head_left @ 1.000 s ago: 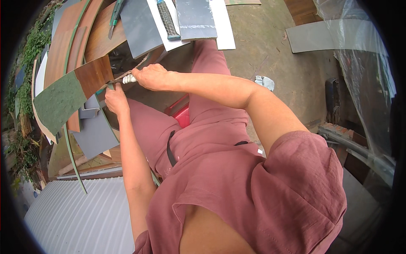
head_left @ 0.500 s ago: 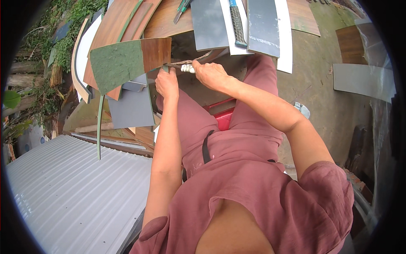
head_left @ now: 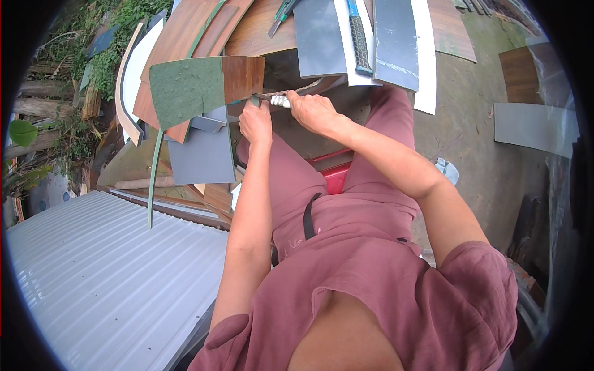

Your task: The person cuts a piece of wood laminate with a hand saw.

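My right hand (head_left: 314, 114) is closed round the white-wrapped handle (head_left: 280, 101) of a knife-like tool. Its narrow dark blade (head_left: 265, 96) points left, to my left fingertips. My left hand (head_left: 256, 125) is closed, pinching a thin greenish strip (head_left: 255, 99) at the lower right corner of a panel. That panel (head_left: 189, 89) has a rough green face, with a brown wood-grain part (head_left: 242, 77) at its right end. Below its lower left corner hangs a long, narrow green strip (head_left: 155, 179). Whether both greenish strips are one piece is hidden.
Wood-grain boards (head_left: 179, 37) and grey panels (head_left: 320, 37) are piled ahead. A blue-and-black handled tool (head_left: 359, 43) and a green cutter (head_left: 281, 21) lie on them. Corrugated metal sheeting (head_left: 117, 272) is at left, a red seat (head_left: 336, 179) between my legs, a pale cloth (head_left: 447, 171) at right.
The whole view has shifted slightly, so things appear a little further right. Both hands keep their grips at the panel's corner, and the tool stays against the left fingertips.
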Available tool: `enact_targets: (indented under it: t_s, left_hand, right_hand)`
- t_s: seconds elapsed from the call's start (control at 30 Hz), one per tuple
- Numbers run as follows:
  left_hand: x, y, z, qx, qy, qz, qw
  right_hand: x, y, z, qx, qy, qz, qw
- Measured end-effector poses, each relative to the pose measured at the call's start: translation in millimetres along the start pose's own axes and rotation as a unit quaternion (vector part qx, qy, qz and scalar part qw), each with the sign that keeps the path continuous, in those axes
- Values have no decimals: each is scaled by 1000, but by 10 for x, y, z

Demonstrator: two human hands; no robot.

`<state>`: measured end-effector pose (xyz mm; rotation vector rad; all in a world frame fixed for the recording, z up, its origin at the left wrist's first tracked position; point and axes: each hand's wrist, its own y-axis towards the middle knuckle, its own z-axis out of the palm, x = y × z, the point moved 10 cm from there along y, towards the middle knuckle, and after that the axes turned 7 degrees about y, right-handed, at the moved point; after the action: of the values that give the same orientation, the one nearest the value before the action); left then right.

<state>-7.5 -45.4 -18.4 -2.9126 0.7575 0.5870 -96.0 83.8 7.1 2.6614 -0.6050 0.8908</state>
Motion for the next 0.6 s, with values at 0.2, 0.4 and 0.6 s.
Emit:
enact_targets:
  t_s: [0.2, 0.4, 0.6]
  left_hand:
    - [30, 16, -20, -2, 7, -15, 1000]
    - [0, 20, -20, -9, 19, 1, 1000]
    - [24, -2, -27, 2, 14, -17, 1000]
  right_hand:
    - [-343, -599, -101, 73, -31, 67, 995]
    - [-49, -88, 1, 34, -13, 32, 999]
    - [-119, -237, -58, 36, -28, 22, 999]
